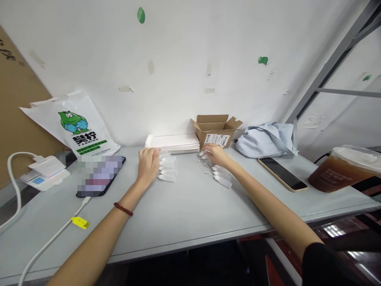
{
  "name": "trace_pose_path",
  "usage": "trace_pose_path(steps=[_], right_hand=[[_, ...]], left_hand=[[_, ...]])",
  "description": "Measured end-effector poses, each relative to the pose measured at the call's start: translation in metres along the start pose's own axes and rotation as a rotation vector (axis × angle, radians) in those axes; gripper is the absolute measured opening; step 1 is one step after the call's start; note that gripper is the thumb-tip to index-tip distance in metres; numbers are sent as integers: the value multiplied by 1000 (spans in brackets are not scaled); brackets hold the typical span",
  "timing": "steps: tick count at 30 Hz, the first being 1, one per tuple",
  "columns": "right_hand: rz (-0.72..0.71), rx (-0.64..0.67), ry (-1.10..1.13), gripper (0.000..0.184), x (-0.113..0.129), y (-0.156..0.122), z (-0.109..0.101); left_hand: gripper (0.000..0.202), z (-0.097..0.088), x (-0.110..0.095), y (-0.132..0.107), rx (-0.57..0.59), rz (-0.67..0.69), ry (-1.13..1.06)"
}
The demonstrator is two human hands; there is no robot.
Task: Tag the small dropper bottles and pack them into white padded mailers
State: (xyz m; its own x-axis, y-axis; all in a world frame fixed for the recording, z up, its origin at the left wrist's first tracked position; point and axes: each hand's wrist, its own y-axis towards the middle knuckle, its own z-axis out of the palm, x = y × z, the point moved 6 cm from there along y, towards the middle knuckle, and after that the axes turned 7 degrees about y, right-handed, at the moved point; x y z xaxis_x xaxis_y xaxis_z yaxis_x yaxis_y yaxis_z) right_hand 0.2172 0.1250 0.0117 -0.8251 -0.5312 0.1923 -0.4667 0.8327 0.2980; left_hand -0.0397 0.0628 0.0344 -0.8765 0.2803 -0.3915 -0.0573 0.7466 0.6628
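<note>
My left hand [148, 163] rests on the table at the left end of a row of small translucent squeeze bottles [167, 172] with pointed white tips. Its fingers are curled together near the farthest bottles, and the fingertips are partly hidden, so what they hold cannot be made out. My right hand [218, 154] reaches to a second group of the same bottles [222, 181], lying at a slant with thin tails at their tips. Thumb and fingers there pinch a small white-tipped bottle [203, 153] at the group's far end.
Behind the bottles lie a stack of white padded sheets [174, 142] and an open cardboard box [216, 133]. A lit phone [102, 176] on a cable and a white bag [80, 127] are left. Right are a dark phone [282, 174], cloth pouch [264, 139] and drink cup [342, 171].
</note>
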Motion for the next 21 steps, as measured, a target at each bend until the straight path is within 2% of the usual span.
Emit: trace_pose_path(steps=[4,12,16,21], right_hand=[[-58,96,-70,40,0,19,4],[-88,209,-191,32,16,43,10],[-115,169,-167,31,29,33,-1],[-159,47,-13,31,53,-2,-20]], left_hand=[[39,1,-8,-3,33,25,-30],[39,2,-15,-6,60,49,-34],[38,1,-17,-7,58,50,-39],[29,2,-26,-12,71,67,-80]])
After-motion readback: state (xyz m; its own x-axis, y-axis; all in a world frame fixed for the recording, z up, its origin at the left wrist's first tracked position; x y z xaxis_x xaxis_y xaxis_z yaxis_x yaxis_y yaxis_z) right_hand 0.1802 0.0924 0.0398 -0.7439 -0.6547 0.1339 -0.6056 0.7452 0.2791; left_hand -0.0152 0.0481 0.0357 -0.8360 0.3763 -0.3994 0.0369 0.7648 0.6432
